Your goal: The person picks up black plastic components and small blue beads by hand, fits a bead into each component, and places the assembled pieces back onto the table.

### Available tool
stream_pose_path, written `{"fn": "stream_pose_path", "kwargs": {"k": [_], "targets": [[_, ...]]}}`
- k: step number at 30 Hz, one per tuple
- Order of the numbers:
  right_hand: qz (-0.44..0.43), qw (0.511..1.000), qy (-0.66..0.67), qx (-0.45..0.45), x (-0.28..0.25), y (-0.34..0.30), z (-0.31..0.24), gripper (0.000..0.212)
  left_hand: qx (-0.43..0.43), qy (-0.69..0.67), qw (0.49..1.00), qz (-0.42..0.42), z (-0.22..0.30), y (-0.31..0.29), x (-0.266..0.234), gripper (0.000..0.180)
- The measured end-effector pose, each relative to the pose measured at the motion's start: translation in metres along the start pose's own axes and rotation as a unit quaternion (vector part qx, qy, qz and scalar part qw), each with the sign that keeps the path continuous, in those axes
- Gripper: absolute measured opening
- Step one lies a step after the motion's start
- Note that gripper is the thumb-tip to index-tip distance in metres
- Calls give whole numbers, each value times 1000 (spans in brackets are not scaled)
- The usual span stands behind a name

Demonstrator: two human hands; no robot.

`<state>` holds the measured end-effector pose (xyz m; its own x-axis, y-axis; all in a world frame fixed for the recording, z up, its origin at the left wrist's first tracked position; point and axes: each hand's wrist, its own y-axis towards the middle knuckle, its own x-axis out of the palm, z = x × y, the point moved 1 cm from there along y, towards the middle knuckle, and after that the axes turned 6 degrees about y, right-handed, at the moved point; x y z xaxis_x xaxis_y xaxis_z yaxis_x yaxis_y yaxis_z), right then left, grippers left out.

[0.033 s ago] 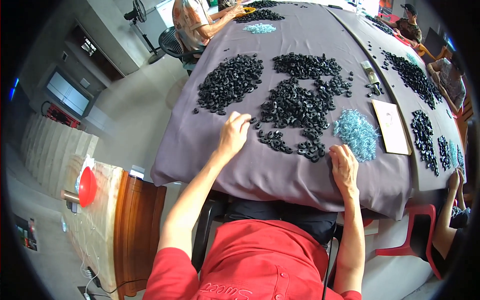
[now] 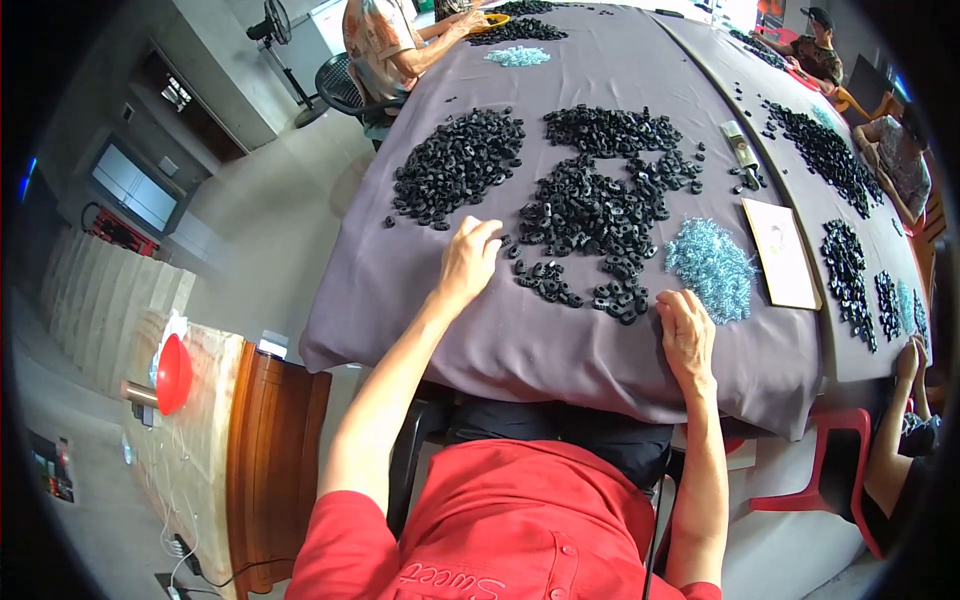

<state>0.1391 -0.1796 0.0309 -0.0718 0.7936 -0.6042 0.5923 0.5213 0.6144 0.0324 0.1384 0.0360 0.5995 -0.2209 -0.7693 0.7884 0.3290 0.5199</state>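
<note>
My left hand (image 2: pixel 470 258) hovers at the near left edge of the black pieces, thumb and index finger slightly apart beside a loose small black piece (image 2: pixel 506 240). In front of it spreads a large heap of small black plastic pieces (image 2: pixel 590 205), with a smaller cluster (image 2: pixel 548 283) nearer me. My right hand (image 2: pixel 686 328) rests on the cloth with its fingers curled together; whatever they may hold is hidden. Right beside it lies a pile of small shiny light-blue or clear pieces (image 2: pixel 712 272), and another black cluster (image 2: pixel 622 298) sits just to its left.
Grey cloth (image 2: pixel 420 330) covers the long table. A separate black heap (image 2: pixel 458 165) lies far left. A pale rectangular board (image 2: pixel 781 253) and a tube (image 2: pixel 740 146) lie at right. Other people sit along the table, one (image 2: pixel 385 45) at far left. A red chair (image 2: pixel 830 470) stands at right.
My left hand has moved very slightly away from me, and its thumb and index finger look a little more parted. My right hand stays in place.
</note>
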Motion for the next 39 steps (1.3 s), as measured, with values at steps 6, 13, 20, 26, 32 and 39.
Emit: {"fn": "stream_pose_path", "kwargs": {"k": [6, 13, 20, 26, 32, 39], "targets": [[-1, 1000, -5, 0, -1, 1, 4, 9, -49, 48, 995, -77, -10, 12, 20, 23], [47, 999, 25, 4, -3, 1, 5, 9, -174, -371, 909, -73, 69, -21, 1, 15], [52, 978, 189, 63, 4, 2, -32, 15, -144, -486, 857, -90, 133, -63, 30, 13], [11, 960, 266, 84, 16, -4, -43, 16, -209, -535, 814, -86, 128, -67, 44, 21], [8, 937, 328, 125, 23, -11, -49, 13, -313, -616, 720, -69, 132, -60, 41, 21], [-1, 942, 316, 112, 24, -11, -54, 13, -336, -616, 709, -63, 137, -64, 40, 10]]}}
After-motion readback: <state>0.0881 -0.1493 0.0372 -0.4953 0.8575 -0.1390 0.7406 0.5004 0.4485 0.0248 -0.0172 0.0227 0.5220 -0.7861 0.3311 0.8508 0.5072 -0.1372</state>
